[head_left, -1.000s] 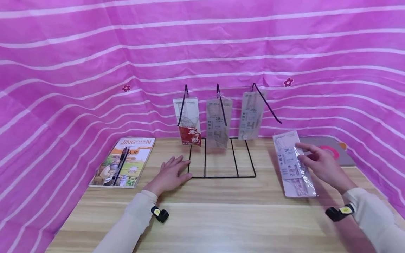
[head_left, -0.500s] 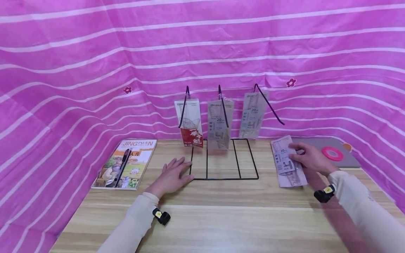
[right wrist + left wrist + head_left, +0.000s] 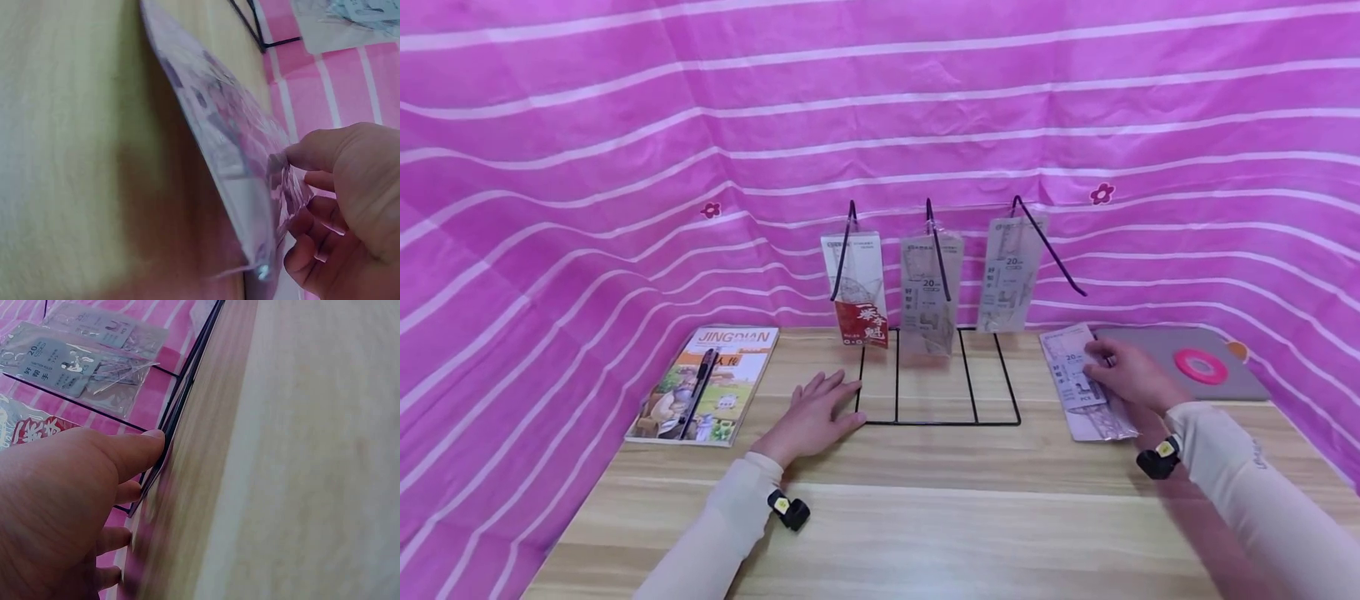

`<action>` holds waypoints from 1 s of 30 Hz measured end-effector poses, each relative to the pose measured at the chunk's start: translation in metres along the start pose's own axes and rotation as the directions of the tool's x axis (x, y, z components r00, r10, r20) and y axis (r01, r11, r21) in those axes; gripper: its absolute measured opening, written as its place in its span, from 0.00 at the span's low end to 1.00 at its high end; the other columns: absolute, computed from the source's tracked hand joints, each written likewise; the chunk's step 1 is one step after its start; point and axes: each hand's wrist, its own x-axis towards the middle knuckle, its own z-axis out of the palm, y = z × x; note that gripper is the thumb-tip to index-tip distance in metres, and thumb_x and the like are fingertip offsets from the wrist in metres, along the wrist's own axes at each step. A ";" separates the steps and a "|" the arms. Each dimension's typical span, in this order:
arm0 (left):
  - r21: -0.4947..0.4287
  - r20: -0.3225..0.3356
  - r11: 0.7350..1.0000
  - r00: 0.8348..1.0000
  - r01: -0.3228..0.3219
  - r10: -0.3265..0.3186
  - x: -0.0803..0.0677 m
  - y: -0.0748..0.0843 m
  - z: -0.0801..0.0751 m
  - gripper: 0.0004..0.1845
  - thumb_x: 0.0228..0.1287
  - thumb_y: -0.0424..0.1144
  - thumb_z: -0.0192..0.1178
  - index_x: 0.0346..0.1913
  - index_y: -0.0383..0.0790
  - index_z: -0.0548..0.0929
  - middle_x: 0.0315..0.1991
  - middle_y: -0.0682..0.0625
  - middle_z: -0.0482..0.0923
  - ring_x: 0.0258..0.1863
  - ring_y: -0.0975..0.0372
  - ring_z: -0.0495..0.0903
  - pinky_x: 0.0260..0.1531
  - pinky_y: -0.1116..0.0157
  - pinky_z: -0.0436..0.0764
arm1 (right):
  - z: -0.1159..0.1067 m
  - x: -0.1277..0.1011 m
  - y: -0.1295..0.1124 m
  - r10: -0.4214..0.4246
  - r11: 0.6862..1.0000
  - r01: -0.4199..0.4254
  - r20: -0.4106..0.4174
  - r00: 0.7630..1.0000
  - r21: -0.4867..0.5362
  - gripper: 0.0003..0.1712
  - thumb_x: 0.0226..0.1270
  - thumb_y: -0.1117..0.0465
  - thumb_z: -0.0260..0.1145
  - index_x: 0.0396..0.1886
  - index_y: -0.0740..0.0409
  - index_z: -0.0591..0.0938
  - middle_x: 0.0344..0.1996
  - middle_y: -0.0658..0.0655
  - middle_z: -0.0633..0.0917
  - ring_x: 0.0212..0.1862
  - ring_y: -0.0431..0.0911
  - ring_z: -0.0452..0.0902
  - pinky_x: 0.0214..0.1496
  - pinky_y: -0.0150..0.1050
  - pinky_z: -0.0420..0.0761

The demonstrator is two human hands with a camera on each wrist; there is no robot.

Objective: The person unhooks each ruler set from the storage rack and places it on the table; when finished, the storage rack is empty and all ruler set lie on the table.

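My right hand [image 3: 1135,375] pinches the right edge of a clear packet with a ruler set [image 3: 1075,392], its card printed "20" at mid-height. In the right wrist view the packet [image 3: 219,144] stands tilted close over the table, its film crumpled at my fingertips. My left hand [image 3: 812,417] rests beside the front left corner of a black wire rack [image 3: 943,423], fingers spread, the thumb on its base wire in the left wrist view. From the rack's hooks hang a white-and-red packet [image 3: 857,283] and two grey ruler packets, the middle one [image 3: 928,308] and the right one [image 3: 1009,279].
A magazine [image 3: 741,383] with a black pen [image 3: 698,392] on it lies at the left. At the back right a grey flat case [image 3: 1232,383] bears a pink ring [image 3: 1201,366]. A pink striped cloth [image 3: 880,100] encloses the wooden table [image 3: 925,533] behind and at the sides.
My right hand has lowered the ruler packet toward the table and moved slightly away from me. My left hand stays at the rack's corner. The view has shifted slightly.
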 end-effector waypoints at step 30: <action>0.015 0.002 1.000 1.000 -0.008 0.008 -0.001 0.000 0.000 0.37 0.75 0.63 0.58 0.80 0.54 0.68 0.86 0.43 0.52 0.85 0.38 0.44 0.79 0.29 0.37 | 0.015 -0.013 -0.050 -0.201 0.953 0.265 -0.351 0.915 0.144 0.28 0.79 0.57 0.66 0.75 0.52 0.75 0.64 0.63 0.77 0.54 0.30 0.77 0.49 0.24 0.76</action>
